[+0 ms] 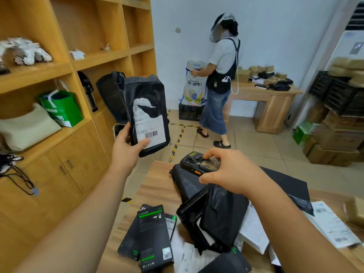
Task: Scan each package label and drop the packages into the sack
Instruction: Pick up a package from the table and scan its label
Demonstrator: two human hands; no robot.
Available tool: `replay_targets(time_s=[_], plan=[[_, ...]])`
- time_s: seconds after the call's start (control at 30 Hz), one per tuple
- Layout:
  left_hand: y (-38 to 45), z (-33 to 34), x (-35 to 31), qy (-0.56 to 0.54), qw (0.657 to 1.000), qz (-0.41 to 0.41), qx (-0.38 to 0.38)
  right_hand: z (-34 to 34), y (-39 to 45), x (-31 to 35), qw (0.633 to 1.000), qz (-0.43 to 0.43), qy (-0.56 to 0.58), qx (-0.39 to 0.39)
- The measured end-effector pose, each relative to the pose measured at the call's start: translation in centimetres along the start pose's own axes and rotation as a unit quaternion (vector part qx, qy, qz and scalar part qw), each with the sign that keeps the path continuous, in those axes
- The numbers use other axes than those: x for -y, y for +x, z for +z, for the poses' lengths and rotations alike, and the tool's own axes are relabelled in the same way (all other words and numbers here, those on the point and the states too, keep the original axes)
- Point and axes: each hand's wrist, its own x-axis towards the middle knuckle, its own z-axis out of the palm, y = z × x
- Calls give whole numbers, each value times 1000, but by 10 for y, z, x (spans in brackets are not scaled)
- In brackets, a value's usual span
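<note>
The table (155,186) is the landmark: a wood-grain top that fills the lower middle of the view and carries a heap of mail. To its left stands the shelf unit (65,66), orange wood with open cubbies above and cupboard doors below. Beyond the table, by the far wall, a second person (220,75) in an apron holds a printed white sack (194,85) that stands upright in a black crate (190,112). On the table's middle lie black poly bags (214,209), crumpled and glossy, with white labelled mailers (332,225) toward its right edge and slim black boxes (154,233) with green stripes near its front left corner. Above the table's far left corner the left hand (126,148) holds up the package (147,113): a black plastic mailer, roughly rectangular and upright, its top flap bunched, with a white shipping label (150,127) on the facing side; the label's upper part is torn away in a ragged edge, and a barcode sits near its bottom. The fingers wrap the package's lower left edge, thumb pressed across the label's bottom corner. Over the table's far middle the right hand (228,172) grips the scanner (199,164), a black handheld with an orange side button, fingers curled over its top and thumb below, its head turned toward the package.
</note>
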Motion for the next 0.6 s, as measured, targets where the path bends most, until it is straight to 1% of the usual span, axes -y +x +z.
replay_targets(time_s=[0.33,0.47,0.6], plan=[[26,-20,5,14,1000,7,6,9,12,29,1000,4,2,2],[27,-21,6,9,1000,-9,1,9,13,27,1000,-3,18,1],[16,-17,1,13,1000,-12,-16,3,13,13,999,-9,44,-18]])
